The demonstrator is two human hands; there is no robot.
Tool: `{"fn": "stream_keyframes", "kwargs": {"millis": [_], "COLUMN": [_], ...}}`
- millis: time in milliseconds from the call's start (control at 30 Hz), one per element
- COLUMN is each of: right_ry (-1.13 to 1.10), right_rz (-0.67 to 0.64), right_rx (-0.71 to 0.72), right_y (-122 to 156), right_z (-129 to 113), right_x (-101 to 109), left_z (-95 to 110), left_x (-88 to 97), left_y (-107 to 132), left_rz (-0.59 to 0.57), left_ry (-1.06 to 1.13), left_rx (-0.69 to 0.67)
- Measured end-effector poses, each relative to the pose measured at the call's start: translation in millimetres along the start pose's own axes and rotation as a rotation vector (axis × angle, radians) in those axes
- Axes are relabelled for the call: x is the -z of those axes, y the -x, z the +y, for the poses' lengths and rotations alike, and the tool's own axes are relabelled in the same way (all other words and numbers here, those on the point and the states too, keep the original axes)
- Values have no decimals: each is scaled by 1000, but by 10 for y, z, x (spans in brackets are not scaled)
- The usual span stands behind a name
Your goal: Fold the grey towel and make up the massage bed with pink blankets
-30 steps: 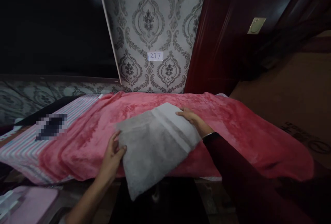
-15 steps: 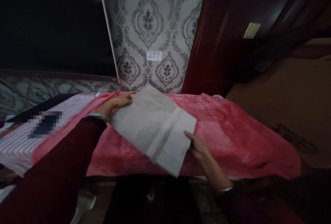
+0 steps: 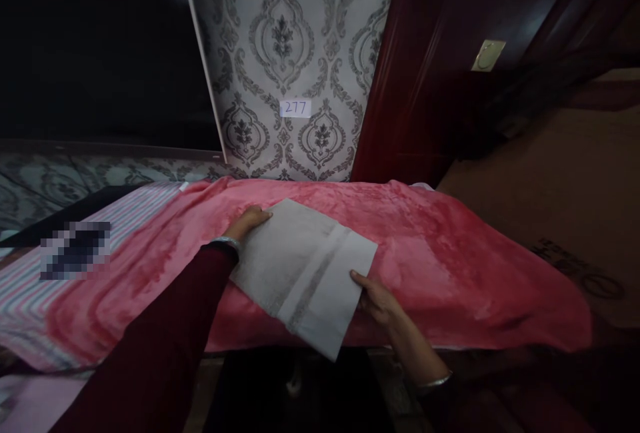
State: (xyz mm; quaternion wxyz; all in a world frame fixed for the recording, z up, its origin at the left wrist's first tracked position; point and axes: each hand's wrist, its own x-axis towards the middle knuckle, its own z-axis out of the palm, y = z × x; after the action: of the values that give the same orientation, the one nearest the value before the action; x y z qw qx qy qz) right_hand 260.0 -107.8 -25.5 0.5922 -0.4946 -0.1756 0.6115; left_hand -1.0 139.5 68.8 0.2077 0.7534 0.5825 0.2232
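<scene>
A flat grey-white packet (image 3: 300,266) lies tilted over the pink-red blanket (image 3: 425,286). Its surface looks like paper or frosted plastic, and paler bands cross it near the right end. I cannot make out its exact kind. My left hand (image 3: 253,221) pinches the upper left edge, fingers partly out of sight. At the right edge my right hand (image 3: 377,296) grips it, thumb on top and fingers underneath. Both wrists carry silvery bangles. Part of the packet seems raised off the blanket.
A striped cloth (image 3: 135,213) lies at the left, with a blurred-out dark item (image 3: 75,250) on it. Behind are a large dark screen (image 3: 100,53) and patterned wallpaper with a "277" label (image 3: 295,108). A brown cardboard box (image 3: 560,186) stands at the right.
My left hand has moved right and slightly down, from beside the packet's left end to its upper edge. The packet's far corner has come down and it lies flatter.
</scene>
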Motion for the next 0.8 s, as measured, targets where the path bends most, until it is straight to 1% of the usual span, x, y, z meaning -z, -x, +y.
{"fn": "stream_keyframes", "kwargs": {"millis": [67, 133, 233, 300, 333, 400, 467, 533, 567, 600, 633, 667, 700, 800], "right_ry": [13, 0, -79, -175, -228, -325, -395, -440, -456, -469, -478, -485, -492, -516], "right_rz": [-26, -42, -42, -15, 1, 23, 25, 5, -10, -24, -36, -44, -47, -35], "right_rx": [51, 116, 233, 281, 280, 216, 109, 27, -1, -20, -38, -56, -75, -114], "right_y": [67, 181, 380, 460, 470, 430, 342, 260, 233, 218, 214, 218, 227, 250], "right_z": [1, 14, 93, 205, 280, 447, 603, 702, 723, 726, 714, 692, 667, 612], "right_x": [-42, -138, -404, -623, -725, -878, -944, -931, -907, -881, -856, -837, -825, -811], "left_z": [77, 186, 427, 608, 689, 802, 810, 688, 579, 443, 286, 115, -62, -542], "left_x": [47, 168, 406, 505, 514, 439, 270, 73, -14, -84, -135, -168, -185, -187], "left_y": [-99, -215, -441, -588, -641, -687, -648, -540, -467, -384, -292, -188, -73, 351], "left_rz": [-42, -60, -34, 11, 43, 89, 47, -75, -136, -174, -181, -157, -101, 151], "left_ry": [-77, -127, -210, -315, -381, -487, -531, -527, -509, -479, -429, -347, -233, 179], "left_rx": [15, -12, -128, -225, -263, -291, -288, -280, -277, -275, -264, -248, -215, -25]}}
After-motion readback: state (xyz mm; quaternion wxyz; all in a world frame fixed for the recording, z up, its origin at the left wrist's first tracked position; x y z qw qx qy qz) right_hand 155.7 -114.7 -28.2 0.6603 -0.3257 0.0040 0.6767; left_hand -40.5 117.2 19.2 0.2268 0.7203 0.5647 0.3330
